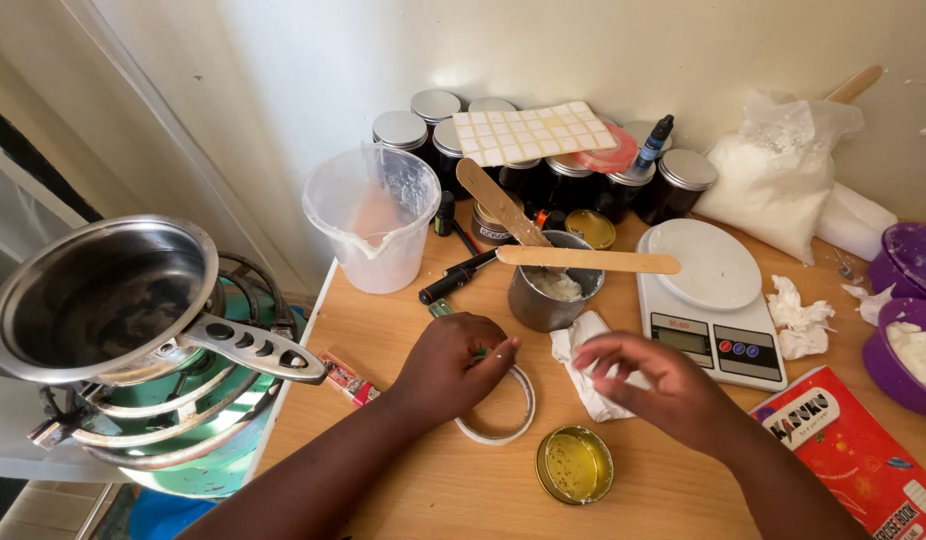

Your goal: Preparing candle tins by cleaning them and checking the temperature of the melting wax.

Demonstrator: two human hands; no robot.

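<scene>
Left hand (453, 362) sits on the white tape roll (505, 415), fingers curled over its top-left rim, pinching something small and green; can't tell what. Roll lies flat on the wooden table (423, 480), mostly below and right of that grip. Right hand (651, 378) hovers just right of the roll, fingers loosely spread, holding nothing, over crumpled white tissue (586, 362). Gold tin lid (575, 464) sits below both hands.

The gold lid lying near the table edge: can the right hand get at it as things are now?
Probably yes. The gold lid lies open on the table, just below the right hand, with nothing between them; the tape roll sits off to the side.
</scene>
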